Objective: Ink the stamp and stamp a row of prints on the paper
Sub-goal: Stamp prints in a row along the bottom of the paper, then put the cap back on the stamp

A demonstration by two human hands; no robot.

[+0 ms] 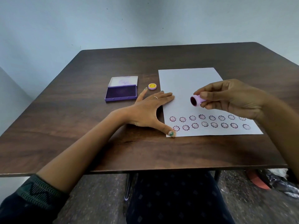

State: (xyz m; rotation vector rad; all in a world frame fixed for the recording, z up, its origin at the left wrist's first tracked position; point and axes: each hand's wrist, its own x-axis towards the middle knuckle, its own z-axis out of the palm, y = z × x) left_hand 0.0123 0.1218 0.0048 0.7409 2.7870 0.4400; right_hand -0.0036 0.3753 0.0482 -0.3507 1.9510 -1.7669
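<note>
A white sheet of paper (191, 81) lies on the dark wooden table (80, 113), with two rows of purple smiley flower prints (208, 122) along its near edge. My right hand (229, 98) holds a small pink stamp (196, 101) above the middle of the paper, its inked face tilted toward the left. My left hand (148, 110) lies flat with fingers spread on the paper's left edge, thumb at the near left corner. The purple ink pad (121, 92) sits with its lid raised, left of the paper.
A small round pink cap with a yellow smiley top (152, 86) rests between the ink pad and the paper. The table's near edge (178, 170) runs above my lap. An orange object and a dark bag (265, 180) lie on the floor at right.
</note>
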